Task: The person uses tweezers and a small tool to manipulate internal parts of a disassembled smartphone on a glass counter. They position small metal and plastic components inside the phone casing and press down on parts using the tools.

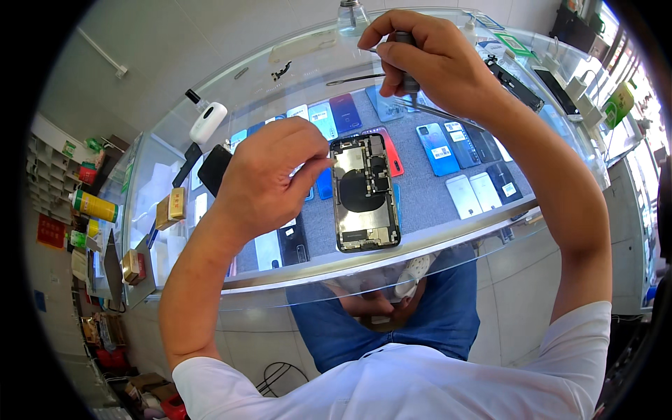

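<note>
An opened smartphone [364,196] lies on the glass counter in front of me, its circuit boards and dark middle area exposed. My left hand [269,171] is closed, thumb and index finger pressed together at the phone's upper left edge; whatever may be between them is too small to make out. Beyond the phone, up and to the right, my right hand [434,63] grips a dark grey screwdriver [404,66] by its handle, raised over the glass. Metal tweezers [448,114] lie under that wrist. A thin metal tool [355,79] rests left of the screwdriver.
Several phones, among them a blue one [437,150], lie on grey cloth beneath the glass. A small dark part [281,71] sits at the far side. A white rounded device [208,123] and small box [170,208] stand left; a glass bottle [352,17] stands at the back.
</note>
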The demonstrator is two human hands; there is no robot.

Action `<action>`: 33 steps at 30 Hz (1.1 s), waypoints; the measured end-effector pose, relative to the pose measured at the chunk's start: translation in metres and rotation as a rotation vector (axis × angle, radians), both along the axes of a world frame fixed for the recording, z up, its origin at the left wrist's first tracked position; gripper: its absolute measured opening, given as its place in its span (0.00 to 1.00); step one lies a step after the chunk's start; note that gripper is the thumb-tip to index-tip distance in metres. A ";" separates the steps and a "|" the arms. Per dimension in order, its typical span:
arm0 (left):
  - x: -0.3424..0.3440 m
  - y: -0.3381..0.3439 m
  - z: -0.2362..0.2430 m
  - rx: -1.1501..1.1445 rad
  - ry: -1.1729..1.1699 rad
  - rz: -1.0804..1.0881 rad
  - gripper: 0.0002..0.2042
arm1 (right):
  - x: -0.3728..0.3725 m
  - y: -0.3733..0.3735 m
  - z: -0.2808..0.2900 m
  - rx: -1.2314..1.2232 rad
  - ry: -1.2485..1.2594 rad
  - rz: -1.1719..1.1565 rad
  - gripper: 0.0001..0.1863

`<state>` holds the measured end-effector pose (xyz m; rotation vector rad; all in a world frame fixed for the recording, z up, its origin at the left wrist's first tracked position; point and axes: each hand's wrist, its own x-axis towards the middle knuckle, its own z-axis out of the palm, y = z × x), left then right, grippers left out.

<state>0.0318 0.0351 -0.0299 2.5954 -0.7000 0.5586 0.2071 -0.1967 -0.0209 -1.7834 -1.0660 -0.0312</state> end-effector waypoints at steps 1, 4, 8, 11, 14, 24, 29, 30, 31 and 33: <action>0.001 -0.001 -0.002 -0.014 0.032 -0.017 0.08 | -0.005 -0.004 0.010 -0.098 0.063 0.012 0.14; -0.005 -0.001 -0.003 -0.001 0.090 -0.068 0.11 | -0.014 -0.007 0.020 -0.319 -0.089 0.014 0.14; -0.005 0.006 0.003 0.059 0.198 -0.195 0.17 | -0.023 -0.010 0.013 -0.560 -0.235 0.096 0.12; -0.005 0.008 -0.003 0.087 0.208 -0.239 0.18 | -0.030 -0.004 0.001 -0.600 -0.230 0.084 0.14; -0.004 0.011 -0.006 0.089 0.213 -0.281 0.18 | -0.033 0.004 -0.006 -0.566 -0.183 0.087 0.17; -0.007 -0.014 -0.021 -0.026 0.032 -0.260 0.17 | -0.030 0.010 -0.018 -0.357 -0.293 0.233 0.12; -0.001 0.015 -0.005 -0.038 0.108 -0.015 0.13 | -0.030 0.006 -0.005 -0.467 -0.407 0.175 0.07; 0.001 0.018 -0.005 -0.046 0.139 0.036 0.13 | -0.029 0.005 -0.006 -0.490 -0.432 0.178 0.07; 0.003 0.020 -0.009 -0.044 0.131 0.018 0.15 | -0.028 0.004 -0.007 -0.512 -0.457 0.182 0.07; 0.003 0.017 -0.017 -0.043 0.112 0.005 0.16 | -0.028 0.006 -0.011 -0.478 -0.498 0.182 0.07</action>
